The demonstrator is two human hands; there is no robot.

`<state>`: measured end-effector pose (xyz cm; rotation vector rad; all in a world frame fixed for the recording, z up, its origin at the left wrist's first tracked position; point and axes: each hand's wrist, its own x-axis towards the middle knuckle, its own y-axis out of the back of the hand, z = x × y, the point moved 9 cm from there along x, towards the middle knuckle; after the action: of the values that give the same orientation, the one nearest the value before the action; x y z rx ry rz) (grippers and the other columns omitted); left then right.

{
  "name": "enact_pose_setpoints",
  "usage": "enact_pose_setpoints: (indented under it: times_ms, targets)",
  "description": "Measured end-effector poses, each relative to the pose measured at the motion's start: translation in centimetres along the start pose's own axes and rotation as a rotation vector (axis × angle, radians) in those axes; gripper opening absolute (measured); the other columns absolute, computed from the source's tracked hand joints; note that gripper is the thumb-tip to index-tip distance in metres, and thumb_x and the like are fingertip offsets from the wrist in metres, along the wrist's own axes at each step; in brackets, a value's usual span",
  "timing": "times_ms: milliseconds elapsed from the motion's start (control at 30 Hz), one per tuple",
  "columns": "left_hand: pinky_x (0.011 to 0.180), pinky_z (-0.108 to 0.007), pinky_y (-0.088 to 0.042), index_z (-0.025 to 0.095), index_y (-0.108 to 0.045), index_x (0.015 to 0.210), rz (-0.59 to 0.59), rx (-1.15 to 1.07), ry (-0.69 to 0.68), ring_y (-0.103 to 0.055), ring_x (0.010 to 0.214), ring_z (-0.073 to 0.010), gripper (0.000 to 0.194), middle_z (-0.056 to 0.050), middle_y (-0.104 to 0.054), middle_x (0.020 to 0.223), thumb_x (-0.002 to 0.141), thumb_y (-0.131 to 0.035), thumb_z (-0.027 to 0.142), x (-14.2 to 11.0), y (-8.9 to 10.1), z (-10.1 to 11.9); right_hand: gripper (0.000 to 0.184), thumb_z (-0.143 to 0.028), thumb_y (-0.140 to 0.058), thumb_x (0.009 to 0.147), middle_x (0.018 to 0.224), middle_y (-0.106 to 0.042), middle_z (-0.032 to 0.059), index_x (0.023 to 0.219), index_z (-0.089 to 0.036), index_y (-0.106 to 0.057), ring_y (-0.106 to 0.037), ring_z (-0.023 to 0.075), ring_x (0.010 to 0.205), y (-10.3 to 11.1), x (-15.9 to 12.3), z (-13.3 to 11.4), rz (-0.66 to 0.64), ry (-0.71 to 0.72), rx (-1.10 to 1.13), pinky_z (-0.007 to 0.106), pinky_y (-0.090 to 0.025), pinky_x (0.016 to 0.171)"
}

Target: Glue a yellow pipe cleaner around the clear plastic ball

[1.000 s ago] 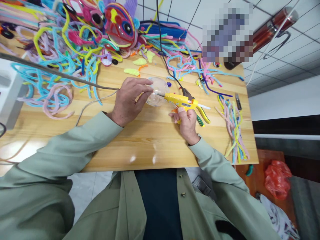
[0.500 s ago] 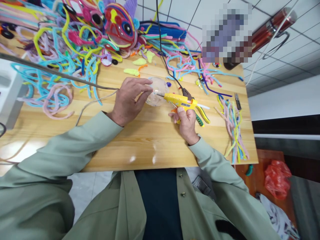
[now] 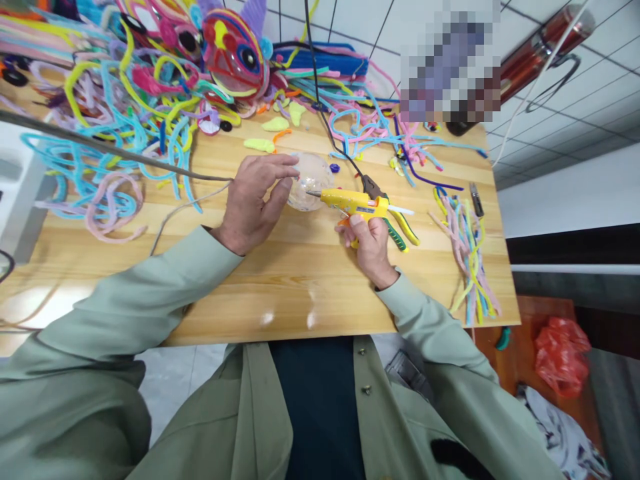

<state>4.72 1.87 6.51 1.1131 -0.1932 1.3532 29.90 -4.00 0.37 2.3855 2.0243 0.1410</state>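
Note:
A yellow glue gun lies in my right hand, its fingers wrapped round the handle. A white glue stick sticks out of its back end. The metal nozzle points left, over a clear round plastic ball on the table. My left hand is at the ball's left side, thumb and forefinger drawn close together at its edge. Whatever lies between those fingertips is too small to make out. Behind the glue gun are pliers with green and yellow handles, partly covered by it.
Tangled pipe cleaners cover the back left, beside a decorated mask-like ball. A bundle of pipe cleaners and a small cutter lie at the right. A black cord hangs across the back. A red flask stands at the back right.
The view has shifted slightly. The nozzle has dropped a little lower over the ball, and my left thumb has drawn back slightly. My right hand keeps its grip.

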Motion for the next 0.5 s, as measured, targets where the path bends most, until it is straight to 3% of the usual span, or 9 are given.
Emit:
enact_pose_setpoints:
  times_ms: [233, 500]
  targets:
    - [0.132, -0.059, -0.059, 0.034, -0.078, 0.144, -0.088, 0.019, 0.028, -0.078, 0.149, -0.0336, 0.031, -0.007, -0.082, 0.156, 0.121, -0.062, 0.046, -0.2, -0.67, 0.09, 0.078, -0.097, -0.083, 0.086, 0.051, -0.042, -0.0127, 0.067, -0.03, -0.049, -0.048, 0.0113, 0.045, -0.03, 0.61, 0.14, 0.07, -0.075, 0.243, 0.048, -0.078, 0.09]
    - [0.126, -0.058, -0.064, 0.04, -0.083, 0.142, -0.052, 0.086, 0.019, -0.08, 0.142, -0.0333, 0.027, -0.005, -0.084, 0.152, 0.119, -0.07, 0.048, -0.34, -0.65, -0.38, 0.077, -0.099, -0.084, 0.083, 0.052, -0.042, -0.0135, 0.072, -0.03, -0.053, -0.046, 0.0111, 0.044, -0.15, 0.68, 0.24, 0.077, -0.114, 0.279, 0.048, -0.079, 0.087]
